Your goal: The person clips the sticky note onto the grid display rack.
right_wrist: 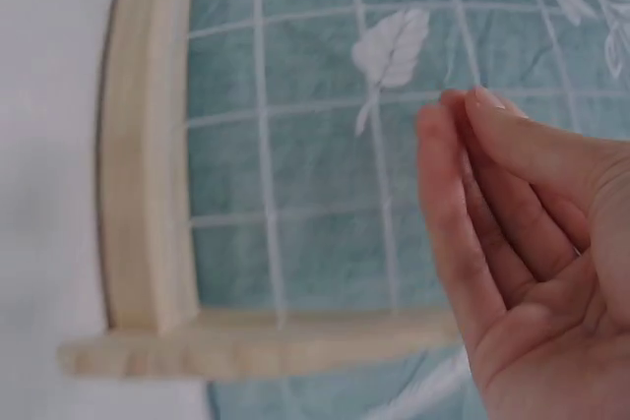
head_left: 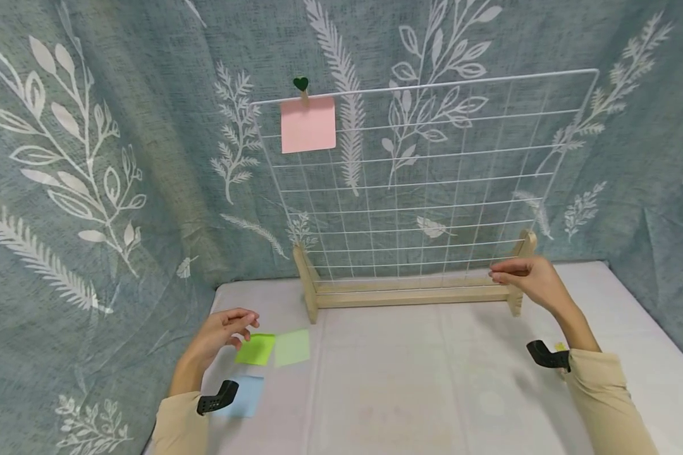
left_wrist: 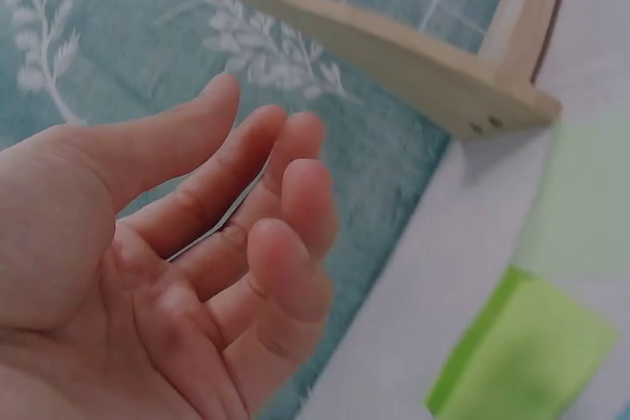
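Notepaper (head_left: pixel 308 131), pink and square, is fastened to the top wire of the wire grid rack (head_left: pixel 421 182), near its left end, by a heart-topped clip (head_left: pixel 301 84). In front of the rack's left foot (head_left: pixel 305 287), a bright green sticky note (head_left: pixel 256 349) and a pale green one (head_left: pixel 293 347) are laid side by side on the white tabletop (head_left: pixel 387 379), with a light blue note (head_left: pixel 250 398) placed farther from the rack. The left hand (head_left: pixel 219 332) is held near the bright green note, loosely curled, a gap left between thumb and fingers, and nothing grasped. The right hand (head_left: pixel 532 281) is held by the rack's right foot, thumb and fingertips brought together; nothing is seen held, though whether something tiny is hidden there cannot be told. The loose notes could be skewed or creased if brushed by the left fingers or sleeve. The rack could be nudged or tipped by a knock from the right hand, and the pink paper, pinned at one point, could be swung askew.
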`<act>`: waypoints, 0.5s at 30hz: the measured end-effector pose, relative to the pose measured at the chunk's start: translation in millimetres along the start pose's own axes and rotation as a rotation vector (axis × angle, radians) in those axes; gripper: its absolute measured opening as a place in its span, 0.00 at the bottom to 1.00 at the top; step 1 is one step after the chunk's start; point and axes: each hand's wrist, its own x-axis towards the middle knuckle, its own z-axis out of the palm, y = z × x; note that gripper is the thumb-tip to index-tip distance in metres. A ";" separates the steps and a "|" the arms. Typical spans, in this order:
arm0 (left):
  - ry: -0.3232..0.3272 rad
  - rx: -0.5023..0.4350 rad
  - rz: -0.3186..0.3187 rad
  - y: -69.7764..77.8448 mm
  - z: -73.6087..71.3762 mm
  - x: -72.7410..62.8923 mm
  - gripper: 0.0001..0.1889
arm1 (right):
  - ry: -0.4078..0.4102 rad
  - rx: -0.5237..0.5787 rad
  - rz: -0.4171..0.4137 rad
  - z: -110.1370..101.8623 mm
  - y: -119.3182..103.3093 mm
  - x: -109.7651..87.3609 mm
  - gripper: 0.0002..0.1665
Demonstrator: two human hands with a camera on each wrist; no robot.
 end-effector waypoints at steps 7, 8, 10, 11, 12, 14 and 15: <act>-0.038 0.022 -0.046 -27.6 -10.7 -9.4 0.21 | 0.006 -0.088 0.084 -5.6 26.3 -17.9 0.26; -0.052 0.030 -0.050 -31.3 -11.7 -10.5 0.21 | 0.005 -0.101 0.102 -6.1 30.5 -20.0 0.26; -0.086 0.048 -0.049 -38.2 -13.5 -12.6 0.22 | 0.007 -0.126 0.123 -7.4 39.3 -24.1 0.25; -0.096 0.056 -0.055 -41.4 -14.2 -13.7 0.22 | 0.014 -0.138 0.126 -8.1 43.8 -26.4 0.25; -0.108 0.066 -0.059 -44.4 -14.9 -14.8 0.22 | 0.022 -0.152 0.130 -9.2 48.5 -28.9 0.24; -0.136 0.087 -0.065 -49.7 -16.2 -17.3 0.22 | 0.044 -0.184 0.142 -11.7 57.3 -34.6 0.23; -0.149 0.094 -0.069 -52.5 -17.1 -18.8 0.22 | 0.058 -0.193 0.147 -13.4 61.5 -37.8 0.23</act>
